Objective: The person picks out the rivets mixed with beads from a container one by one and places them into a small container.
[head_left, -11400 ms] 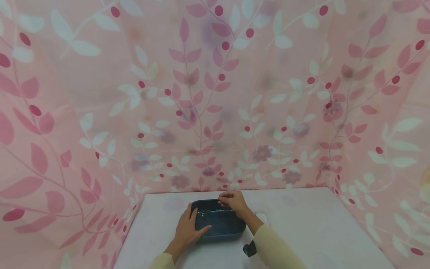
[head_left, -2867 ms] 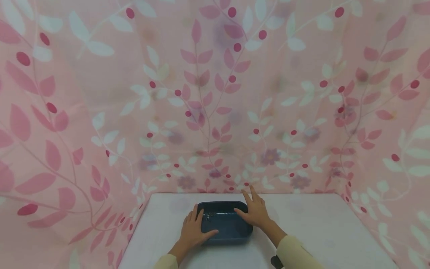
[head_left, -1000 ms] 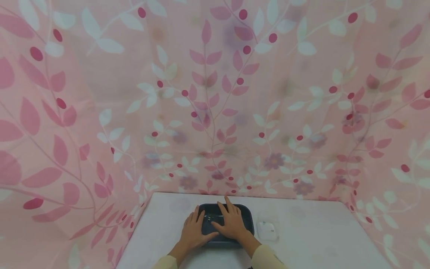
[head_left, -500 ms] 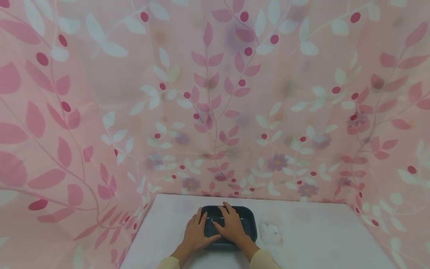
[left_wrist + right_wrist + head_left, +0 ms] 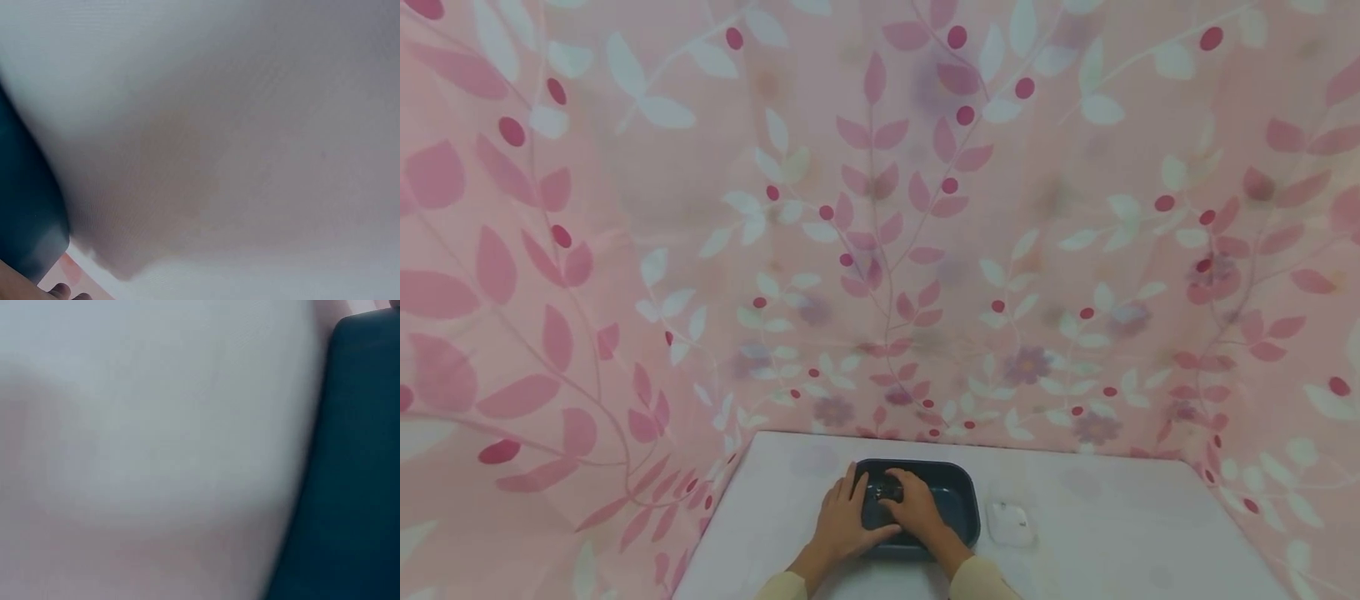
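A dark blue rectangular dish (image 5: 958, 498) stands on the white table, its side also showing as a blue wall (image 5: 28, 194) in the left wrist view and a dish side (image 5: 356, 456) in the right wrist view. My left hand (image 5: 841, 518) rests along the dish's left rim, fingers straight, thumb reaching over the front. Inside the dish's left half, my right hand (image 5: 917, 507) bends its fingers, thumb and forefinger apart. Between them lie small dark bits (image 5: 887, 490), too small to name. Neither wrist view shows what the fingertips touch.
To the right of the dish lies a small, flat, clear-and-white square item (image 5: 1011, 523), perhaps a packet or lid. The white table (image 5: 1105, 533) ends at a pink leaf-patterned curtain (image 5: 880, 250) behind and at both sides.
My right hand has come from the dish's right rim to its left half, and its spread fingers have curled inward. Earliest, it pinched something near the far rim. My left hand stays put.
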{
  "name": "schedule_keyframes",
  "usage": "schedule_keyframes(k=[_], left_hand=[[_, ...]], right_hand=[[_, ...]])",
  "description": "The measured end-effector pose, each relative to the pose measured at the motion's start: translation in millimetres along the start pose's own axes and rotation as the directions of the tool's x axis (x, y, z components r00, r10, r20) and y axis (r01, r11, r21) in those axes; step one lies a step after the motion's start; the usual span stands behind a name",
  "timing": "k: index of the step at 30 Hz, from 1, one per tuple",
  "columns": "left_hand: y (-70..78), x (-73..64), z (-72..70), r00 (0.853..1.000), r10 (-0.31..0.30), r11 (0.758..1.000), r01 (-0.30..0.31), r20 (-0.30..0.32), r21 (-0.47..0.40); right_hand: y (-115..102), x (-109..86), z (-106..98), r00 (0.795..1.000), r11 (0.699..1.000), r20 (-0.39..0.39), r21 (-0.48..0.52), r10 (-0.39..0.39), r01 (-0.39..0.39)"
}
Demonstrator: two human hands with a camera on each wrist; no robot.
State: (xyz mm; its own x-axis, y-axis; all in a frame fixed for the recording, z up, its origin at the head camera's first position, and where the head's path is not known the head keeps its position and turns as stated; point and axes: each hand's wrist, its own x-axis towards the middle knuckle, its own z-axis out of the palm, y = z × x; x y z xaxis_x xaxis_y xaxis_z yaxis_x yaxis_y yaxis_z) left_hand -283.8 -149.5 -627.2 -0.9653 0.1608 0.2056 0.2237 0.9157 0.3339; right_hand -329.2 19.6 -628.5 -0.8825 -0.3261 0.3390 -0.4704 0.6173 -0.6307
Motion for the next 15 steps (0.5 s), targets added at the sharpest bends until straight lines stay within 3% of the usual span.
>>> schedule_keyframes(k=[5, 9, 15], left_hand=[[2.0, -1.3, 2.5, 1.0, 0.0, 1.0, 0.0, 0.005, -0.018], [3.2, -1.8, 0.1, 1.0, -0.011, 0.999, 0.012, 0.028, -0.031], [2.7, -1.8, -4.9, 1.0, -0.009, 1.0, 0.009, 0.007, -0.024]], right_hand=[[2.0, -2.4, 6.4, 0.998, 0.995, -0.02, 0.081, -0.058, 0.059], [-1.3, 0.4, 10.1, 0.998, 0.988, 0.042, 0.152, 0.035, -0.041], [-5.8, 8.6, 15.5, 0.989, 0.991, 0.098, 0.061, 0.114, -0.12]])
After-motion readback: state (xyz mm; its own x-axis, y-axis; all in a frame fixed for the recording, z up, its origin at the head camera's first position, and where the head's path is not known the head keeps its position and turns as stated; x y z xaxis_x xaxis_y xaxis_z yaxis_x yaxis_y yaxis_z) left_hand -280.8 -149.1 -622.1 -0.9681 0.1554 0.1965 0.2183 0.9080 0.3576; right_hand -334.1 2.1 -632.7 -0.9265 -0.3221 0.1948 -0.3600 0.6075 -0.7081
